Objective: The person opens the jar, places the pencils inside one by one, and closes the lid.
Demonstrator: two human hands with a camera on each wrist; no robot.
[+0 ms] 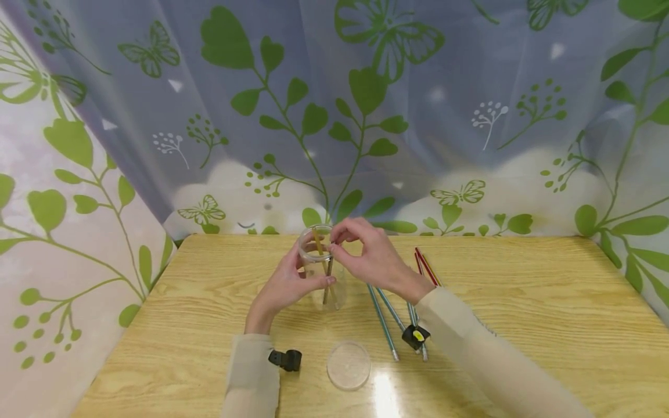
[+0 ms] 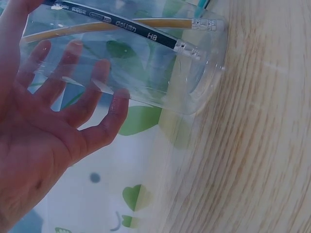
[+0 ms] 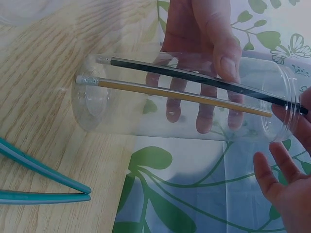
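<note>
A clear plastic jar (image 1: 338,293) stands open-mouthed near the back of the table, with my left hand (image 1: 284,283) gripping its side, fingers around the wall and thumb across the front. Inside lean two pencils, eraser ends down: a yellow one (image 3: 180,98) and a black one (image 3: 180,74) printed HB. At the rim, my right hand (image 1: 373,255) pinches the black pencil by its upper tip, which sticks out past the mouth. The yellow pencil's tip rests just within the mouth, untouched by either hand.
A round clear lid (image 1: 348,366) lies flat in front of the jar. To the right, teal pencils (image 1: 383,322) and red pencils (image 1: 427,267) lie loose, partly under my right forearm. A patterned curtain (image 1: 313,145) hangs behind the wooden table (image 1: 198,325).
</note>
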